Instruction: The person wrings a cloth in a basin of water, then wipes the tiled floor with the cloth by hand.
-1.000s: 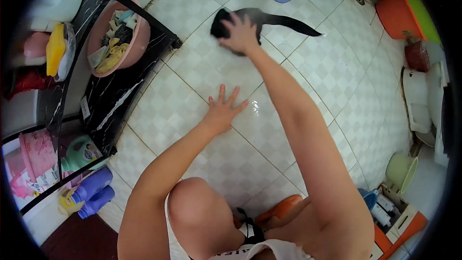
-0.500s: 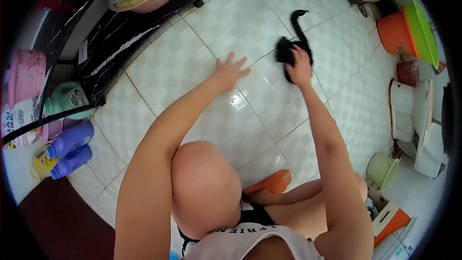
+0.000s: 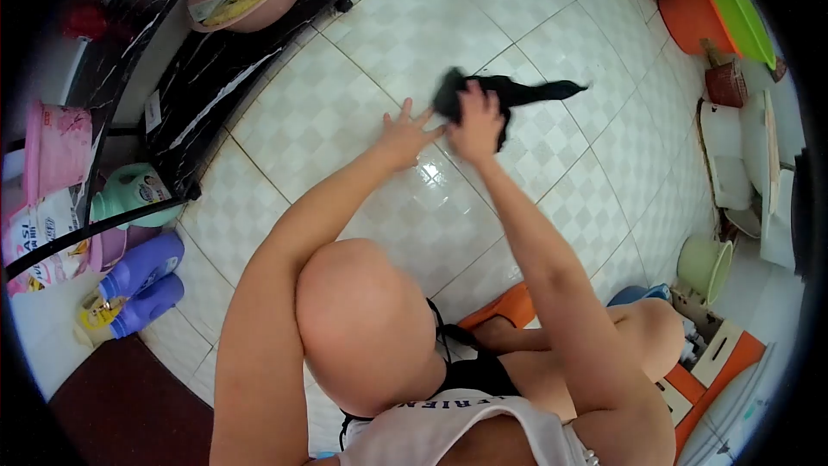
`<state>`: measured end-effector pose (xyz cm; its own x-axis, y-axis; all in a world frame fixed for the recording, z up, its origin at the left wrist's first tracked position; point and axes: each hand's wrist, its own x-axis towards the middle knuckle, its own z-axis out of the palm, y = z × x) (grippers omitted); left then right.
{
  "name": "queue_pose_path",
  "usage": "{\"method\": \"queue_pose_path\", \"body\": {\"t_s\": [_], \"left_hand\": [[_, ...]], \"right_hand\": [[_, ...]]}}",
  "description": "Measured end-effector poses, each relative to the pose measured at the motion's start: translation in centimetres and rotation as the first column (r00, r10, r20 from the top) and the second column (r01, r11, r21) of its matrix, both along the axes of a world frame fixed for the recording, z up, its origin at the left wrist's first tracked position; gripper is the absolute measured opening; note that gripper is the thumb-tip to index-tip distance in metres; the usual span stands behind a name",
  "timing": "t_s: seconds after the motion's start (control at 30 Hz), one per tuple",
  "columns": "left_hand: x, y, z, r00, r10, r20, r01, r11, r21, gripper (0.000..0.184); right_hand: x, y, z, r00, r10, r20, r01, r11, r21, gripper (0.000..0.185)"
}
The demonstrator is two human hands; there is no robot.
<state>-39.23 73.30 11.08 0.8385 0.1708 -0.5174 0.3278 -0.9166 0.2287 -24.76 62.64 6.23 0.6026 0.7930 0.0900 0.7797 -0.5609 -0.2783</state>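
Observation:
A black cloth [image 3: 516, 93] lies bunched on the tiled floor [image 3: 362, 216], with one narrow end trailing out to the right. My right hand [image 3: 476, 125] is over the near left part of the cloth, gripping and pressing it against the tiles. Its palm side and the cloth beneath are hidden. Just to the left, my left hand [image 3: 407, 138] rests on the floor, fingers spread, holding nothing. The fingertips of both hands are close together.
A black shelf [image 3: 177, 121] on the left bears a pink basin [image 3: 276, 9] of cloths. Purple bottles [image 3: 142, 263] stand below it. Along the right are an orange basin [image 3: 690, 17], a woven basket [image 3: 727, 85] and a pale green bucket [image 3: 703, 266]. An orange slipper [image 3: 504, 306] is on my foot.
My right hand has swept the black cloth leftward, close to my left hand. The cloth's tail swung from pointing away to pointing right. My left hand stays on the floor; the view shifted slightly.

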Motion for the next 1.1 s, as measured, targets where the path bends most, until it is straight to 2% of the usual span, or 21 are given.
{"method": "queue_pose_path", "body": {"t_s": [0.07, 0.1, 0.13, 0.2, 0.27, 0.3, 0.37, 0.4, 0.43, 0.5, 0.57, 0.6, 0.67, 0.73, 0.8, 0.87, 0.97, 1.07, 1.1], "left_hand": [[-0.4, 0.7, -0.5, 0.997, -0.013, -0.071, 0.013, 1.0, -0.002, 0.085], [-1.5, 1.3, -1.3, 1.0, -0.025, -0.001, 0.025, 1.0, -0.011, 0.086], [-2.6, 1.5, -1.1, 0.997, -0.036, 0.063, 0.037, 0.999, -0.023, 0.086], [-3.9, 2.3, -0.2, 0.999, 0.024, 0.029, -0.024, 1.0, -0.011, 0.09], [-6.6, 3.3, 0.7, 0.927, 0.374, -0.033, -0.375, 0.927, 0.001, 0.089], [-8.3, 4.2, 1.2, 0.874, 0.482, -0.07, -0.483, 0.876, 0.001, 0.093], [-11.2, 5.3, 1.0, 0.848, 0.527, -0.06, -0.529, 0.848, -0.022, 0.094], [-11.6, 5.1, 0.7, 0.837, 0.545, -0.048, -0.546, 0.838, -0.018, 0.094], [-12.1, 5.0, 0.3, 0.827, 0.561, -0.036, -0.562, 0.827, -0.013, 0.094], [-12.1, 5.3, 0.8, 0.828, 0.559, -0.034, -0.56, 0.828, -0.026, 0.093], [-12.0, 5.2, 1.0, 0.846, 0.531, -0.048, -0.533, 0.846, -0.023, 0.092], [-11.7, 5.4, 1.1, 0.847, 0.53, -0.046, -0.531, 0.847, -0.021, 0.092], [-11.4, 5.2, 1.2, 0.834, 0.544, -0.095, -0.547, 0.837, -0.002, 0.091], [-11.6, 5.3, 0.9, 0.839, 0.537, -0.089, -0.54, 0.842, -0.007, 0.091], [-11.7, 5.2, 1.0, 0.839, 0.537, -0.087, -0.54, 0.841, -0.01, 0.09], [-11.6, 5.2, 1.5, 0.844, 0.53, -0.085, -0.533, 0.846, -0.01, 0.09], [-12.1, 5.7, -0.9, 0.844, 0.511, -0.164, -0.514, 0.858, 0.028, 0.093], [-11.8, 5.3, 0.7, 0.826, 0.554, -0.105, -0.559, 0.829, -0.022, 0.092], [-11.9, 5.2, 0.7, 0.818, 0.565, -0.105, -0.57, 0.821, -0.024, 0.092]], "right_hand": [[-2.9, 1.0, 1.5, 0.985, 0.161, -0.056, -0.158, 0.986, 0.053, 0.069], [-3.2, 1.0, 2.0, 0.971, 0.227, -0.08, -0.22, 0.972, 0.084, 0.07], [-1.7, 0.3, 2.0, 0.943, 0.319, -0.093, -0.312, 0.946, 0.087, 0.069], [1.9, -1.3, 2.1, 0.846, 0.516, -0.135, -0.511, 0.857, 0.073, 0.068], [6.2, -3.1, 2.7, 0.875, 0.47, -0.115, -0.453, 0.879, 0.148, 0.065], [8.6, -3.9, 2.6, 0.897, 0.432, -0.093, -0.409, 0.891, 0.196, 0.063], [14.7, -5.8, -0.3, 0.978, 0.204, -0.039, -0.185, 0.942, 0.281, 0.06], [17.2, -6.2, -1.4, 0.998, -0.008, -0.055, 0.021, 0.969, 0.246, 0.059], [19.8, -6.6, -2.5, 0.974, -0.214, -0.077, 0.226, 0.953, 0.204, 0.059], [21.1, -4.7, -2.3, 0.798, -0.587, -0.138, 0.593, 0.805, 0.009, 0.062], [19.1, -2.3, -2.0, 0.716, -0.687, -0.123, 0.68, 0.726, -0.102, 0.065], [17.9, -0.6, -2.1, 0.738, -0.669, -0.09, 0.661, 0.743, -0.109, 0.066], [13.8, 2.5, -2.5, 0.853, -0.521, 0.016, 0.521, 0.851, -0.072, 0.066], [6.6, 6.3, -1.3, 0.963, -0.264, 0.046, 0.265, 0.964, -0.009, 0.068], [-0.6, 9.6, 0.2, 0.999, 0.032, 0.035, -0.034, 0.999, 0.04, 0.069], [-6.3, 12.0, 1.1, 0.945, 0.326, 0.011, -0.326, 0.942, 0.079, 0.07], [-10.0, 14.6, 1.0, 0.722, 0.69, -0.056, -0.682, 0.723, 0.111, 0.07], [-7.2, 17.4, 1.5, 0.564, 0.819, -0.104, -0.813, 0.573, 0.107, 0.067], [-5.8, 18.2, 0.9, 0.552, 0.829, -0.086, -0.824, 0.559, 0.097, 0.061]]}}
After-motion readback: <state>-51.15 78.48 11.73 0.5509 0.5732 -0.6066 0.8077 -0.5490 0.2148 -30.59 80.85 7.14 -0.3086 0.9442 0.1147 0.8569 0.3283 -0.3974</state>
